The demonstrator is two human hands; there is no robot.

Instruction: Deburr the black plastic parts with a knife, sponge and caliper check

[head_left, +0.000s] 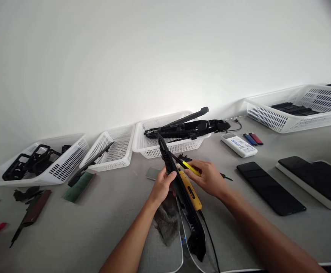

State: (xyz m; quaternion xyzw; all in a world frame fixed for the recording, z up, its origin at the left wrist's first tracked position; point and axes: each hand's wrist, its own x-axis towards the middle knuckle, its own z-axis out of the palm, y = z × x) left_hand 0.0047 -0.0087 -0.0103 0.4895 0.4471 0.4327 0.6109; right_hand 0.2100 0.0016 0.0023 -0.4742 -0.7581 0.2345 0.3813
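Observation:
My left hand (163, 185) is wrapped round a long, narrow black plastic part (182, 193). The part slants from the white basket at the back down toward me. In my right hand (209, 177) is a slim tool with a yellow ribbed grip (192, 168); its dark shaft points up and left at the black part. Whether the tip touches the part cannot be made out. Partly behind the part lies a yellow corded tool (192, 191), its black cable running toward the front. A dark grey cloth (168, 220) sits below my left hand.
Behind my hands, a white basket (151, 152) bears several long black parts (188, 129). Other baskets (116, 165) (68, 167) stand left, another (284, 123) right. Right of my hands are a white device (239, 145), lighters (253, 138) and a black phone (270, 187); left, a green block (79, 186).

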